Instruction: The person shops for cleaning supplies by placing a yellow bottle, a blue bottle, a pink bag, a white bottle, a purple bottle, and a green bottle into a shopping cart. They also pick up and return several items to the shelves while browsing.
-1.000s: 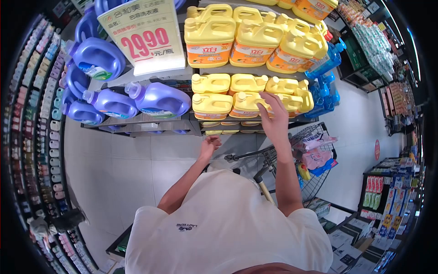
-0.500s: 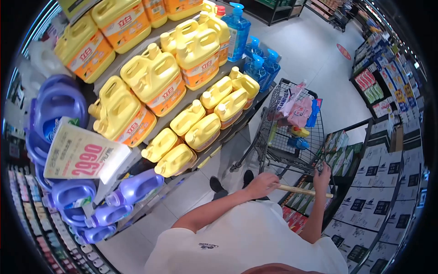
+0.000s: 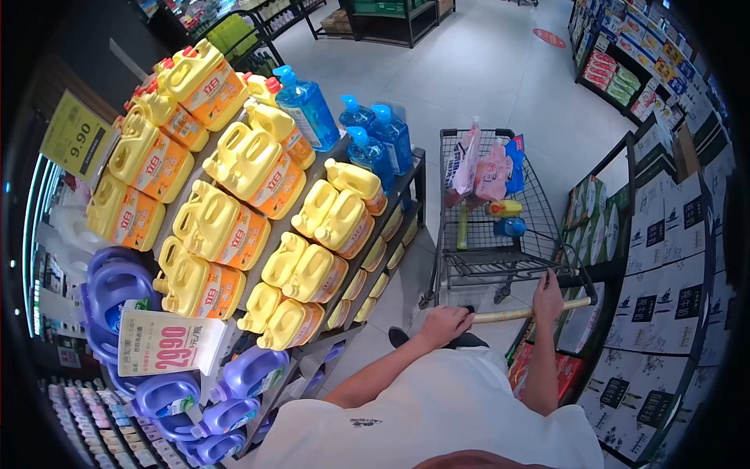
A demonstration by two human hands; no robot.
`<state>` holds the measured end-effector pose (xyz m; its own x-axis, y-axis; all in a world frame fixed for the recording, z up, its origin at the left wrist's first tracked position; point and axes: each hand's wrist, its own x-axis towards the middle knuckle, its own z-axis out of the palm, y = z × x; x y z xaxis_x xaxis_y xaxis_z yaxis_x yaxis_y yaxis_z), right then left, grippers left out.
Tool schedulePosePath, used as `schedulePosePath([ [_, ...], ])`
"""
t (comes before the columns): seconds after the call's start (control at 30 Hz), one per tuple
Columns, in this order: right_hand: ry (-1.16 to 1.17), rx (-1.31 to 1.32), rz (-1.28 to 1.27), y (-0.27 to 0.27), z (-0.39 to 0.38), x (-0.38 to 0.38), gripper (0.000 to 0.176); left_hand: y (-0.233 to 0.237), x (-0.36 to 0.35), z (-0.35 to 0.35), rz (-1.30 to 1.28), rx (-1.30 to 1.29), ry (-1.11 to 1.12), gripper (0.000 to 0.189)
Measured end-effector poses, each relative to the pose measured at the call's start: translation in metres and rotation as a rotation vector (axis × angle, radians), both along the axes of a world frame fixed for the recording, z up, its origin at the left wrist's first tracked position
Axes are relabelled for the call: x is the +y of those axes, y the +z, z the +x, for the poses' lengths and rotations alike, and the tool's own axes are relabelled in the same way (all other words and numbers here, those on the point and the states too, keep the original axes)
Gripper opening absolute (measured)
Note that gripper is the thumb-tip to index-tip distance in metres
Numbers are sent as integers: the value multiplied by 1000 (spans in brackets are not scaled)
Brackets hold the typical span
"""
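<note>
A black wire shopping cart [image 3: 484, 274] stands in front of me, with a pale, yellowish handle [image 3: 504, 316] across its near side. My left hand [image 3: 446, 324] is closed round the handle near its left end. Closer to the right end, my right hand [image 3: 548, 299] is closed on the same bar, fingers pointing forward and partly hidden. Inside the basket lie a pink-and-white package [image 3: 464, 162], a pink package [image 3: 491, 177], a blue package [image 3: 515, 166], a small yellow bottle [image 3: 505, 208], a blue item [image 3: 510, 227] and a slim green item [image 3: 462, 228].
On the left, a tiered display holds yellow jugs [image 3: 258, 173], blue pump bottles [image 3: 310, 109] and purple jugs [image 3: 248, 374], with a price sign [image 3: 168, 345] in front. Stacked white cartons [image 3: 654, 309] line the right side. Pale floor [image 3: 476, 74] stretches ahead between shelves.
The view has turned, so the display appears lower and more of the far aisle shows. The cart now points more directly ahead. Both hands have stayed on the handle.
</note>
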<state>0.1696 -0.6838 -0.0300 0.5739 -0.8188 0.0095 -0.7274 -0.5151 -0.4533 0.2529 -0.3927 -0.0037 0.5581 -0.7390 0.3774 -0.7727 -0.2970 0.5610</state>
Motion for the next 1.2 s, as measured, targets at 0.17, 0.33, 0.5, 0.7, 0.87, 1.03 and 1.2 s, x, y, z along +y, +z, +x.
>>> schedulePosePath([
  [0.17, 50, 46, 11, 18, 19, -19, 43, -2, -25, 10, 180, -21, 86, 23],
  [0.33, 102, -36, -26, 3, 38, -40, 49, 12, -63, 48, 577, 226, 81, 49],
  [0.5, 148, 29, 70, 12, 64, -60, 51, 23, -92, 65, 678, 202, 82, 61],
  [0.7, 196, -43, 45, 12, 95, -85, 49, 13, -110, 87, 591, 183, 206, 54],
  [0.87, 249, -15, 44, 10, 123, -109, 37, 12, -129, 106, 528, 222, 276, 50],
  [1.03, 248, -54, 48, 3, 146, -131, 26, 16, -149, 120, 500, 265, 251, 46],
  [1.2, 210, -167, 37, 6, 173, -151, 20, 7, -169, 142, 398, 315, 251, 38],
])
